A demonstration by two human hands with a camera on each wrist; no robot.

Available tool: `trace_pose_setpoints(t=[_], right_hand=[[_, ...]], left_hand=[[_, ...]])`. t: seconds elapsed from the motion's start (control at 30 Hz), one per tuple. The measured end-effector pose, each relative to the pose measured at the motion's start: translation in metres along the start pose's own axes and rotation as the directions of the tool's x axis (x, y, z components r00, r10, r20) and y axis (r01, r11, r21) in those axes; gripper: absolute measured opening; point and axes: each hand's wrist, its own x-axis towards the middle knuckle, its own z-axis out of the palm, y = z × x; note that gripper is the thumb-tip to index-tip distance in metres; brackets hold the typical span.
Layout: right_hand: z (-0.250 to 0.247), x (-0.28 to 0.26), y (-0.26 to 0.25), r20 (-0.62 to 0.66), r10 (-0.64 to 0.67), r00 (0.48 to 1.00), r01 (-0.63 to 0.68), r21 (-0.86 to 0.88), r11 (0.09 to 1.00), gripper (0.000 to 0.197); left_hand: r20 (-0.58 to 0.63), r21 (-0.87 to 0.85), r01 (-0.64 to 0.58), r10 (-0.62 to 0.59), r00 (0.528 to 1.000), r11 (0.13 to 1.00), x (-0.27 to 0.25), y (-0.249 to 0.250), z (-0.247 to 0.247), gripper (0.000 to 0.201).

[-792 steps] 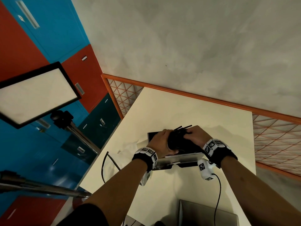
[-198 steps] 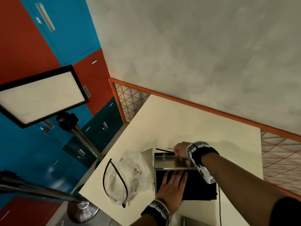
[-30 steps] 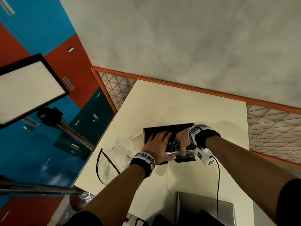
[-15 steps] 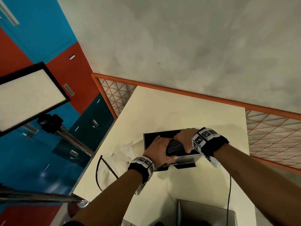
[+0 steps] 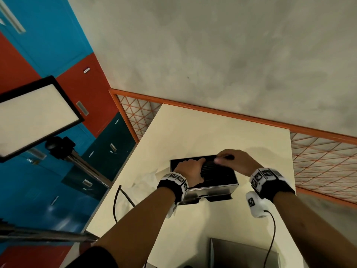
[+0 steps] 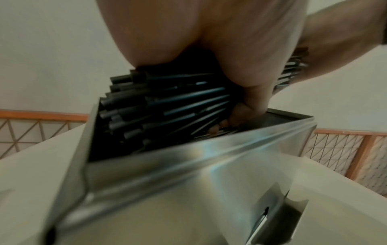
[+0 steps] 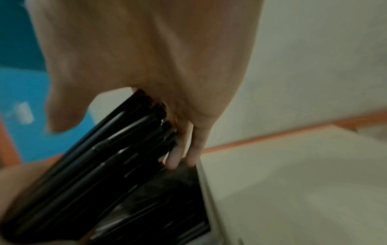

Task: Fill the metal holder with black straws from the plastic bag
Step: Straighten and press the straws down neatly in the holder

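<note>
The left hand [image 5: 190, 170] curls round the black straws [image 5: 214, 171] in the metal holder [image 5: 212, 189]; the right hand [image 5: 234, 161] presses their 3 o'clock ends with nearly straight fingers. The plastic bag [image 5: 146, 178] lies at the holder's 9 o'clock.

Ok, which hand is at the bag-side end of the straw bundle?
The left hand, gripping the black straws at the end of the metal holder beside the plastic bag; the right hand rests on the opposite end.

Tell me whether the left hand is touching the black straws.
Touching. The left wrist view shows the left hand pressed palm-down on the black straws, fingers curled beside them inside the metal holder.
</note>
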Motion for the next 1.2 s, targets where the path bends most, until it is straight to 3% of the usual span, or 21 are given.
trace_pose_setpoints(t=[0.1, 0.23, 0.3, 0.37, 0.47, 0.7, 0.77, 0.83, 0.93, 1.07, 1.2], right_hand=[[0.019, -0.001, 0.008, -0.218, 0.164, 0.962, -0.085, 0.331, 0.940, 0.044], [0.049, 0.007, 0.009, -0.268, 0.341, 0.901, -0.163, 0.518, 0.840, 0.038], [0.053, 0.009, 0.006, -0.268, 0.348, 0.899, -0.209, 0.436, 0.875, 0.035], [0.053, 0.009, 0.005, -0.261, 0.270, 0.927, -0.212, 0.229, 0.950, 0.033], [0.049, 0.005, 0.003, -0.294, 0.124, 0.948, -0.114, 0.049, 0.992, 0.029], [0.030, -0.002, 0.004, -0.440, -0.067, 0.896, 0.015, -0.122, 0.992, 0.017], [0.034, -0.008, 0.001, -0.385, -0.111, 0.916, 0.058, -0.147, 0.987, 0.013], [0.045, -0.019, -0.004, -0.183, -0.178, 0.967, 0.143, -0.186, 0.972, 0.014], [0.069, -0.030, -0.001, 0.134, -0.185, 0.974, 0.215, -0.272, 0.938, 0.018], [0.089, -0.034, 0.005, 0.231, -0.103, 0.968, 0.223, -0.591, 0.775, 0.040], [0.091, -0.018, -0.005, 0.293, 0.081, 0.953, 0.142, -0.665, 0.733, 0.055]], left_hand=[[-0.033, 0.006, -0.013, 0.013, 0.999, 1.000, 0.000, 0.001, 0.001, 0.055], [-0.036, 0.049, -0.036, 0.037, 0.999, 0.998, -0.001, -0.003, 0.008, 0.057], [-0.036, 0.050, -0.029, 0.031, 0.999, 0.998, -0.002, -0.007, 0.015, 0.058], [-0.031, 0.067, -0.012, 0.014, 0.999, 0.998, -0.003, -0.013, 0.022, 0.063], [-0.060, 0.109, 0.029, -0.022, 0.998, 0.994, -0.003, -0.018, 0.028, 0.070], [-0.099, 0.107, 0.063, -0.052, 0.994, 0.992, -0.005, -0.028, 0.034, 0.078], [-0.126, 0.063, 0.064, -0.056, 0.990, 0.996, -0.007, -0.029, 0.036, 0.078], [-0.170, 0.024, 0.041, -0.037, 0.985, 0.999, -0.010, -0.031, 0.039, 0.078], [-0.220, -0.021, -0.023, 0.018, 0.975, 0.999, -0.012, -0.034, 0.041, 0.077], [-0.236, -0.061, -0.131, 0.113, 0.965, 0.989, -0.017, -0.033, 0.039, 0.069], [-0.289, -0.050, -0.241, 0.217, 0.932, 0.969, -0.024, -0.028, 0.038, 0.057]])
